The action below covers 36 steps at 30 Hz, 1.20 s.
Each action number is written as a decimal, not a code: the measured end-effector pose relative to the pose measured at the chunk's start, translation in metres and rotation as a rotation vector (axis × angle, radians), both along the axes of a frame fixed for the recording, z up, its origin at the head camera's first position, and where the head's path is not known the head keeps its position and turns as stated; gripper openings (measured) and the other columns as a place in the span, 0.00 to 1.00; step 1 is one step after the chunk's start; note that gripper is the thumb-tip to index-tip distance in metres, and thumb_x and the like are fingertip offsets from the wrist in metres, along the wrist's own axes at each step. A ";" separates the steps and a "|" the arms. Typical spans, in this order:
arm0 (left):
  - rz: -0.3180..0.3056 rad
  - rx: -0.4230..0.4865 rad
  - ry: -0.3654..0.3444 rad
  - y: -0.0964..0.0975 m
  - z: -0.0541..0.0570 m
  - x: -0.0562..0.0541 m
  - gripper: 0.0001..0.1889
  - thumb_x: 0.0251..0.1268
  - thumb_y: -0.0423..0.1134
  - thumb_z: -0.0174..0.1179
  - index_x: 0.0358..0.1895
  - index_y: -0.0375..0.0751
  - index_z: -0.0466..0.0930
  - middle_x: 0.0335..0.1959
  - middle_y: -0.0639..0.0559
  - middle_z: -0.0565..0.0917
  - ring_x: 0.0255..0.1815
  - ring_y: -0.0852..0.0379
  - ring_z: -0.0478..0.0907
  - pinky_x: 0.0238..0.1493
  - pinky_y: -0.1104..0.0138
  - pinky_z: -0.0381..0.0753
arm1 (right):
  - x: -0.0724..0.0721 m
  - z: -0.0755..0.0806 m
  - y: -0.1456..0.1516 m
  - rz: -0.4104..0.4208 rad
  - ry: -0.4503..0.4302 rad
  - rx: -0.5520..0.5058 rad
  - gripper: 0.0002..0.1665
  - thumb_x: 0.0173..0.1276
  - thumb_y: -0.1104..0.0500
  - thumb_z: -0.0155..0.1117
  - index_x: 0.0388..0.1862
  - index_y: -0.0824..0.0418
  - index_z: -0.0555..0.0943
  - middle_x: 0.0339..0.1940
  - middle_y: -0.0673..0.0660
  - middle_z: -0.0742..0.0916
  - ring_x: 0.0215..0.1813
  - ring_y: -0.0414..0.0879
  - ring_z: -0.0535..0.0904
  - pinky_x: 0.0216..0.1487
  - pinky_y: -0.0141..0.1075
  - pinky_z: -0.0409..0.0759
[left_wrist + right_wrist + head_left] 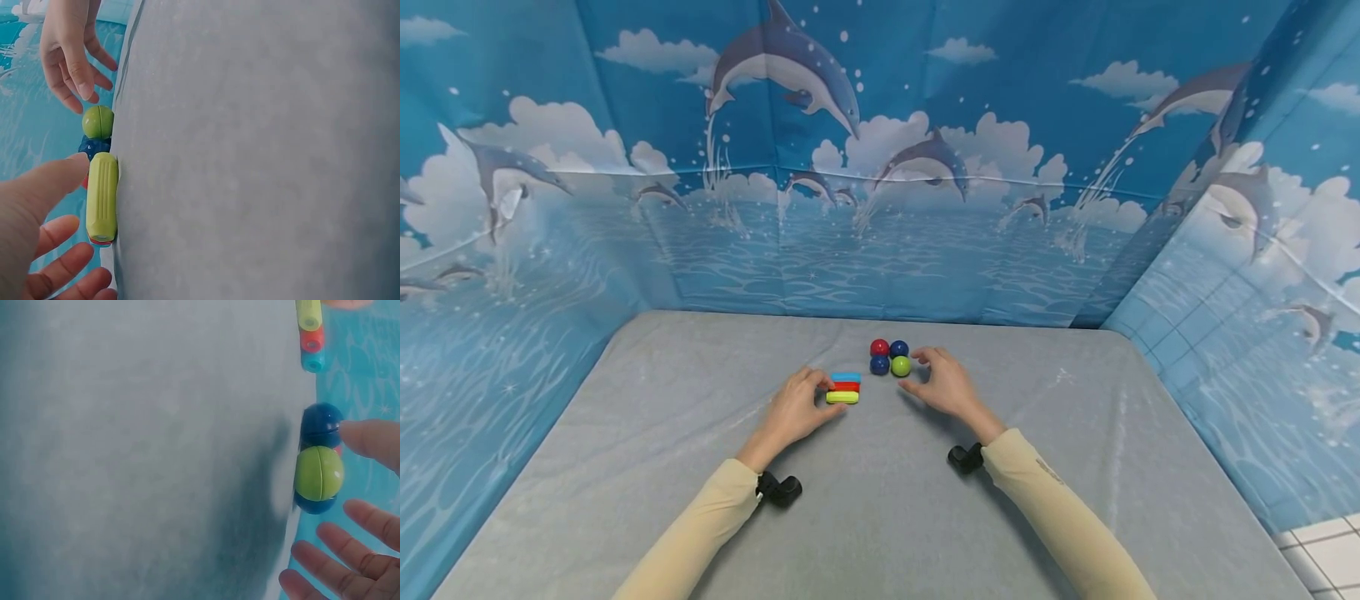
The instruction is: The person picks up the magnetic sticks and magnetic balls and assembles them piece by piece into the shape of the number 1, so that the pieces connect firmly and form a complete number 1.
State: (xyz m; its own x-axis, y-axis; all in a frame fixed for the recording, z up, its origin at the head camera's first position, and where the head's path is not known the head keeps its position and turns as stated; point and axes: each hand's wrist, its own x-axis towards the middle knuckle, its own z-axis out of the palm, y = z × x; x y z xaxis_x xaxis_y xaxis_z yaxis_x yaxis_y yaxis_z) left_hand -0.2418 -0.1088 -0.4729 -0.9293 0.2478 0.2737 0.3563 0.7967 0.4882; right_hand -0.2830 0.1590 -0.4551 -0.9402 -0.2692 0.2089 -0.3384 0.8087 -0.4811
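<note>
Three short grooved rods lie side by side on the grey cloth in the head view: a blue rod (846, 377), a red rod (847, 387) and a yellow-green rod (842, 398). My left hand (792, 410) is at their left end, thumb and fingers spread around that end. To the right, four balls form a tight square: a red ball (879, 347), a blue ball (898, 349), another blue ball (879, 365) and a green ball (901, 366). Beside the green ball, my right hand (950, 385) has its thumb and fingers apart, gripping nothing.
A grey cloth (880, 500) covers the table, slightly wrinkled. Blue dolphin-print curtains (865, 250) rise along its back and sides. A black wrist camera (780, 490) sits on the left wrist, and a second black camera (965, 458) on the right. White floor tiles (1326, 550) show at lower right.
</note>
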 end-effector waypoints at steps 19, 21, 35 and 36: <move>-0.005 -0.022 -0.033 0.002 0.000 0.000 0.19 0.51 0.52 0.71 0.39 0.45 0.78 0.35 0.53 0.75 0.34 0.57 0.70 0.36 0.62 0.72 | -0.010 -0.003 -0.009 0.003 -0.026 -0.021 0.30 0.56 0.49 0.73 0.53 0.63 0.77 0.49 0.62 0.80 0.48 0.54 0.79 0.45 0.48 0.76; -0.003 -0.026 -0.035 0.003 0.000 0.000 0.18 0.51 0.52 0.71 0.39 0.45 0.78 0.34 0.53 0.75 0.33 0.57 0.69 0.36 0.63 0.72 | -0.011 -0.003 -0.010 0.001 -0.027 -0.022 0.29 0.56 0.49 0.73 0.53 0.62 0.77 0.49 0.62 0.80 0.48 0.54 0.79 0.46 0.48 0.77; -0.006 -0.024 -0.018 0.005 0.002 -0.001 0.17 0.52 0.49 0.71 0.37 0.43 0.78 0.32 0.52 0.74 0.31 0.57 0.68 0.34 0.63 0.71 | -0.016 -0.005 -0.015 -0.024 -0.036 0.013 0.27 0.57 0.50 0.73 0.52 0.61 0.78 0.46 0.60 0.81 0.46 0.52 0.78 0.44 0.47 0.76; -0.006 -0.024 -0.017 0.005 0.001 -0.001 0.17 0.52 0.49 0.71 0.37 0.43 0.78 0.32 0.52 0.74 0.31 0.57 0.68 0.34 0.63 0.71 | -0.016 -0.005 -0.015 -0.027 -0.040 0.015 0.27 0.57 0.50 0.72 0.52 0.61 0.78 0.46 0.60 0.81 0.46 0.52 0.78 0.45 0.47 0.76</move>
